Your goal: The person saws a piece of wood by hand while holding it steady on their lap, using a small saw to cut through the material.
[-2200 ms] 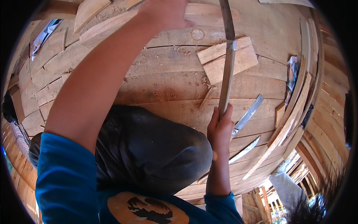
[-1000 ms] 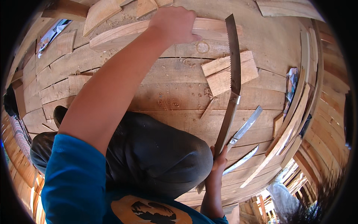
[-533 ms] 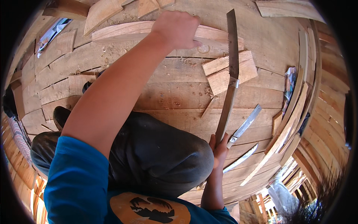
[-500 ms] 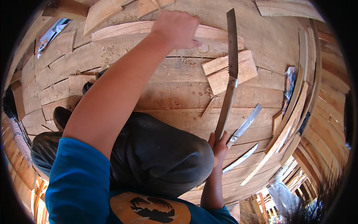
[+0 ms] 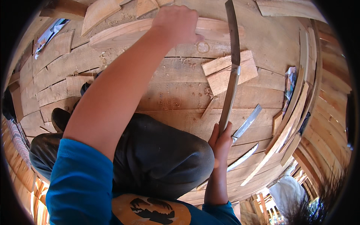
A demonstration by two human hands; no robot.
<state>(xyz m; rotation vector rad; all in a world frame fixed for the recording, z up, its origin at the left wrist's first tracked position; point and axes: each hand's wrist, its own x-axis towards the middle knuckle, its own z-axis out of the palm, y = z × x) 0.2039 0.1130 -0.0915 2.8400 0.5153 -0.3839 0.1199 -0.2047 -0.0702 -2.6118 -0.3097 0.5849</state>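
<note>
My left hand [image 5: 175, 23] is closed over the top of a long, pale wooden board [image 5: 127, 33] lying at the far side of the floor. My right hand [image 5: 222, 140] wraps round the lower end of the long handle of a hand saw [image 5: 229, 98]. Its toothed blade points away from me and crosses the board's right end in the view; whether it touches the wood I cannot tell. Under the saw, a split, short wooden block [image 5: 248, 68] lies on the floor.
Right of my right hand lie a second, shorter saw [image 5: 248, 122] and a curved blade [image 5: 244, 156]. Long wooden strips [image 5: 279, 144] line the right side. Shavings dot the plank floor [image 5: 180, 95]. My bent knee [image 5: 198, 153] is close to my right arm.
My right hand and the saw have moved forward, so the blade reaches farther past the board. The left hand and board have shifted slightly farther away.
</note>
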